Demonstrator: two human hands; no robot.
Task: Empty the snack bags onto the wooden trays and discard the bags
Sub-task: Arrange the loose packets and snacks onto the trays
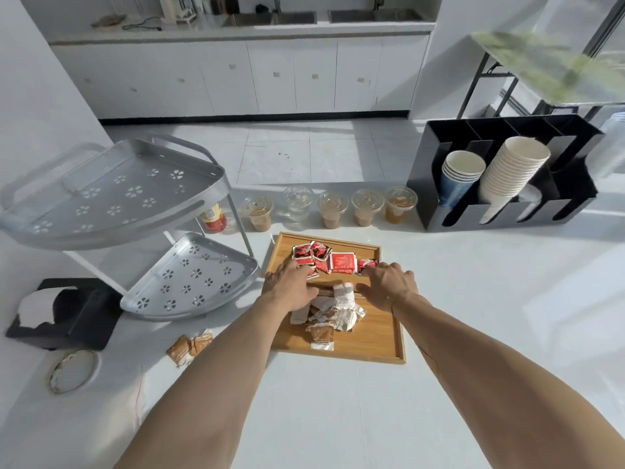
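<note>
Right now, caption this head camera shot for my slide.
Both hands spread red snack packets and brown ones on a wooden tray.

Office pantry: sinks point(270, 18), white cabinets point(236, 79), cup dispenser point(500, 177), lidded drinks point(333, 209).

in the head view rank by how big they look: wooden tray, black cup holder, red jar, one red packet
1. black cup holder; wooden tray looks about as big, so unsure
2. red jar; red packet looks similar
</note>
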